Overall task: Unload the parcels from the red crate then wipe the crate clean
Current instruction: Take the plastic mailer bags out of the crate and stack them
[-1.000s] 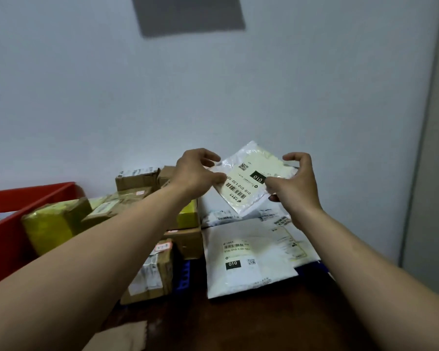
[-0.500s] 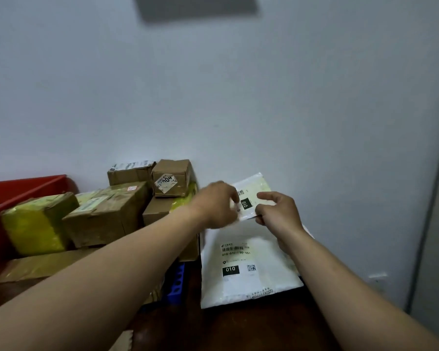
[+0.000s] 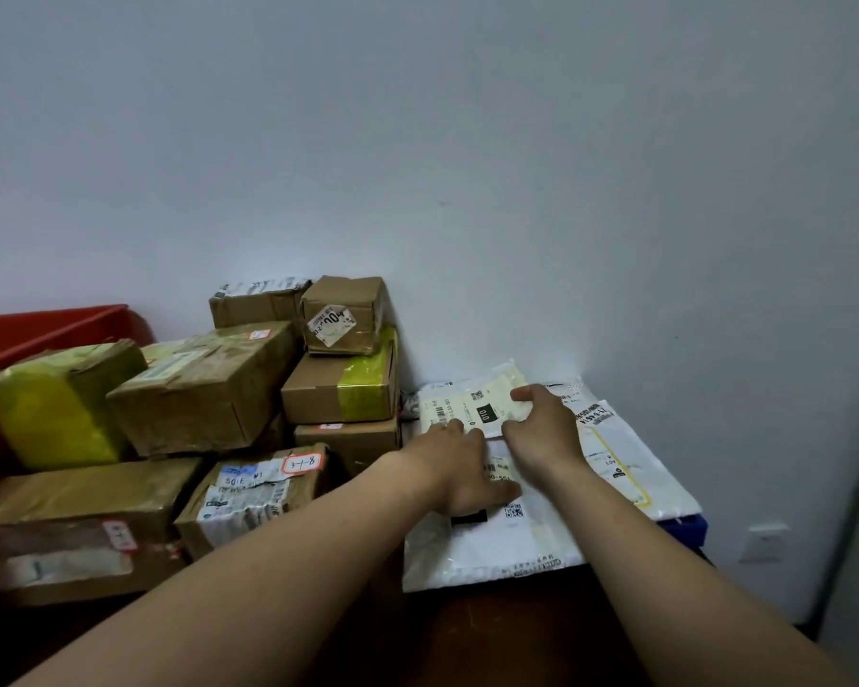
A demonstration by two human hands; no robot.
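while i hold the mailer flat on top of the bags by the wall, my right hand pinches its right edge, fingers curled over the top. my left hand has its fingertips at the near left corner. its back faces me, so i cannot tell if it pinches or only presses.

the worry is slip. these are slick plastic bags lying one on another, and the pile seems to rest partly on a blue thing at the right, so it may not be level. if i let go carelessly, the mailer could slide toward the wall or off the pile, and the front bag already reaches over the dark table.

my left forearm passes just beside the boxes. a wide pull back could knock the small one perched on top and bring it down.

the crate sits at the far left, its rim behind a yellow box. i cannot see inside it, so i might start wiping with parcels left in it.
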